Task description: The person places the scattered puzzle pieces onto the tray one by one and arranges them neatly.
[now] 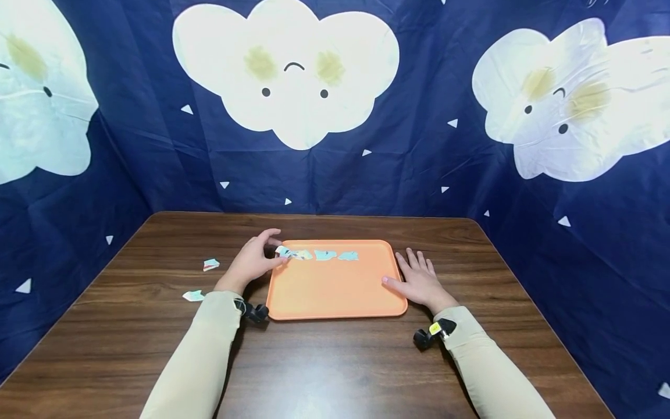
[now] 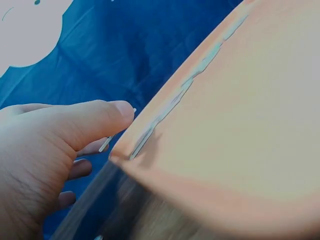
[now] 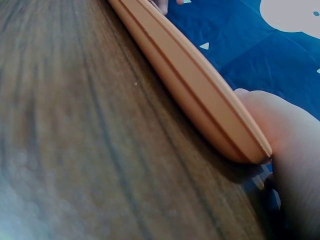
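The left hand [image 1: 253, 262], left of the frame's centre, grips a small printed piece [image 1: 284, 251] between thumb and fingers at the upper left corner of the orange tray [image 1: 335, 291]. In the left wrist view the held piece [image 2: 104, 144] shows only as a thin pale edge beneath the thumb; a fingertip pinch probably suits something so flat, since a fuller grasp could bend it or hide its outline.

On the tray, at least three similar pieces run rightward along its upper edge: a pale one [image 1: 302, 255] just beside the held piece, a light blue one [image 1: 325, 255] next, and another blue one [image 1: 348, 256] at the right end. Their line follows the rim, which perhaps serves as a guide.

The right hand [image 1: 421, 282] grasps nothing — its fingers spread on the wooden table [image 1: 324, 372] by the tray's right side, its thumb laid over the rim. That touch seems meant to steady the tray while the other hand works.

Two more pieces, an upper one [image 1: 211, 265] and a lower one [image 1: 193, 295], lie apart on the table at the left of the frame — a spot that seems chosen for the left hand's reach.
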`<state>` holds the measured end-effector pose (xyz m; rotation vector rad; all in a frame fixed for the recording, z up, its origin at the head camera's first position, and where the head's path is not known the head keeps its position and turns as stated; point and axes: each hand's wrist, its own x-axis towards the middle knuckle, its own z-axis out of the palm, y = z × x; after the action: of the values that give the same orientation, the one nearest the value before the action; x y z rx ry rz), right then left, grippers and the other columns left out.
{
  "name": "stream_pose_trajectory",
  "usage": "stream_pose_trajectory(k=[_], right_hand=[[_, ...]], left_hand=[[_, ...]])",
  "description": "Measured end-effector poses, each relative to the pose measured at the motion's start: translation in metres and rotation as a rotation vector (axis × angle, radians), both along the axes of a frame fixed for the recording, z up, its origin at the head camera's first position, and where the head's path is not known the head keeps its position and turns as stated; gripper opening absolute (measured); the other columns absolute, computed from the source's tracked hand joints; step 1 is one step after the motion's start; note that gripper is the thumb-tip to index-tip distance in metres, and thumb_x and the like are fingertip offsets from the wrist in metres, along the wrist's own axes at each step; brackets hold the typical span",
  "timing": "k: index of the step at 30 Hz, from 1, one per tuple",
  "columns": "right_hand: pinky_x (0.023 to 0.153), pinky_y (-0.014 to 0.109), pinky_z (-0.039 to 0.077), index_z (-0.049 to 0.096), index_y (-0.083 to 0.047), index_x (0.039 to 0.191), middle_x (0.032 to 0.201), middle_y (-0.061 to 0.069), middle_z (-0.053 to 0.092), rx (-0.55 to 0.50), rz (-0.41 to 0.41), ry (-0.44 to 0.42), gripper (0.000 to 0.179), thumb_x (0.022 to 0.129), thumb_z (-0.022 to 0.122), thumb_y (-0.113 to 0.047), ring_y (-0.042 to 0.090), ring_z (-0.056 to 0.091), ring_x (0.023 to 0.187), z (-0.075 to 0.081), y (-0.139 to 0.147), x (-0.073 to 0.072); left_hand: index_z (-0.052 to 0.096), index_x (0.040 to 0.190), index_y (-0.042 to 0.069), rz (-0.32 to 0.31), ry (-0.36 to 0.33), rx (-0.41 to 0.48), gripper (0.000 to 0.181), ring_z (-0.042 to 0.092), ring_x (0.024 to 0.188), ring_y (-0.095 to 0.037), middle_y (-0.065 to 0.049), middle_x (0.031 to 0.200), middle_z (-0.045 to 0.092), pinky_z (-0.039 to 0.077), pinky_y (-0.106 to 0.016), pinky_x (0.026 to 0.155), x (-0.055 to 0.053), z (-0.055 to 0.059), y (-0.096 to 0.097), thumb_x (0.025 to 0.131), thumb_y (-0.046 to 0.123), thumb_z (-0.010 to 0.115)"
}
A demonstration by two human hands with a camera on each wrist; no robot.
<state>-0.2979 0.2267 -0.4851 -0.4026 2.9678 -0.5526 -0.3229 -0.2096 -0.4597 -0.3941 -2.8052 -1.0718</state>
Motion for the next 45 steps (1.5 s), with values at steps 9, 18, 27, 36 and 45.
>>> stream_pose_trajectory(k=[9,18,27,36,45], right_hand=[[0.119,0.064,0.0,0.023,-0.008,0.161,0.166,0.024,0.008,0.006,0.0,0.015,0.102,0.09,0.043,-0.078,0.046,-0.002,0.152,0.004,0.0,-0.001],[0.119,0.064,0.0,0.022,-0.009,0.161,0.167,0.024,0.008,0.019,0.005,0.009,0.102,0.09,0.042,-0.079,0.046,-0.002,0.152,0.003,0.0,-0.002],[0.119,0.064,0.001,0.023,-0.009,0.161,0.167,0.023,0.009,0.013,0.007,0.016,0.104,0.089,0.041,-0.081,0.046,-0.001,0.153,0.0,0.0,-0.002],[0.119,0.063,0.001,0.024,-0.009,0.161,0.167,0.023,0.01,0.012,-0.001,0.025,0.102,0.09,0.043,-0.079,0.046,0.0,0.152,0.001,0.002,-0.001],[0.119,0.064,0.001,0.024,-0.009,0.161,0.167,0.023,0.009,0.007,0.002,0.011,0.102,0.09,0.043,-0.079,0.047,0.0,0.152,0.002,0.001,-0.001]], left_hand=[[0.043,0.15,0.018,-0.001,-0.026,0.006,0.08,0.051,0.121,-0.033,-0.008,0.128,0.066,0.045,-0.054,0.099,-0.001,0.008,0.03,0.083,0.033,0.084],[0.041,0.152,0.018,-0.069,-0.045,0.043,0.078,0.049,0.128,-0.032,-0.006,0.13,0.063,0.05,-0.049,0.094,-0.001,0.007,0.053,0.086,0.031,0.082],[0.044,0.15,0.015,-0.111,0.003,0.028,0.075,0.051,0.123,-0.03,-0.002,0.128,0.066,0.048,-0.048,0.095,-0.003,0.005,0.073,0.087,0.028,0.082],[0.044,0.15,0.019,-0.134,-0.013,0.021,0.074,0.055,0.12,-0.028,-0.001,0.128,0.064,0.049,-0.046,0.097,-0.002,0.018,0.094,0.087,0.031,0.082],[0.047,0.148,0.018,-0.158,0.02,-0.045,0.071,0.052,0.124,-0.029,0.002,0.126,0.068,0.035,-0.051,0.11,-0.005,0.025,0.113,0.087,0.033,0.081]])
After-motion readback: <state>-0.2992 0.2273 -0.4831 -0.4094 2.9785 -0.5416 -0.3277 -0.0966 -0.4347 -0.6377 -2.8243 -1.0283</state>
